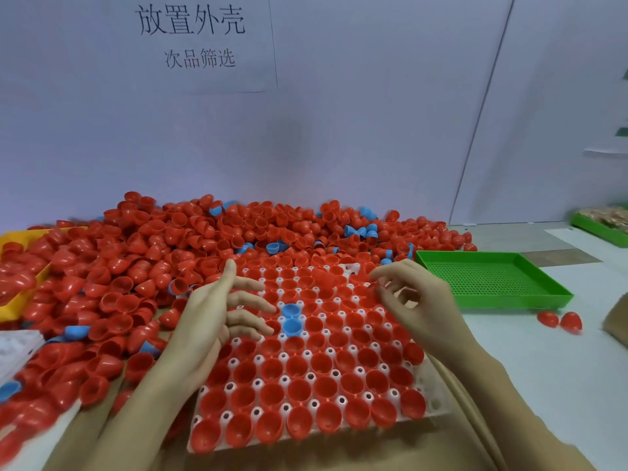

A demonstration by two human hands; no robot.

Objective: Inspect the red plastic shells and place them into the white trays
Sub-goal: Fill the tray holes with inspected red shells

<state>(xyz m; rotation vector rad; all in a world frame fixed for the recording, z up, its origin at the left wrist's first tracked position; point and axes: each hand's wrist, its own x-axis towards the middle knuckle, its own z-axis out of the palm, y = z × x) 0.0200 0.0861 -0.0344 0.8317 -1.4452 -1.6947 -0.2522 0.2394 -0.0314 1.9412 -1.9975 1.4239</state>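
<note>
green perforated plastic tray (492,280) sits at three o'clock of the work, with two loose red shells (559,320) just beside its near edge, and a second green tray (598,226) farther off at two o'clock. a yellow bin (13,277) lies at nine o'clock, half buried by the heap of red shells (142,266) that spreads from nine round to one o'clock, with blue shells (360,231) scattered through it. a paper sign (200,39) hangs on the wall at twelve. the white tray (438,399) lies in the middle, nearly every cell holding a red shell, open side up, and two blue shells (291,319) near its centre. the left hand (217,321) hovers over the tray's left side, fingers spread and holding nothing; the right hand (418,300) is over the far right, fingers loosely curled, and whether it holds a shell cannot be told.
</note>
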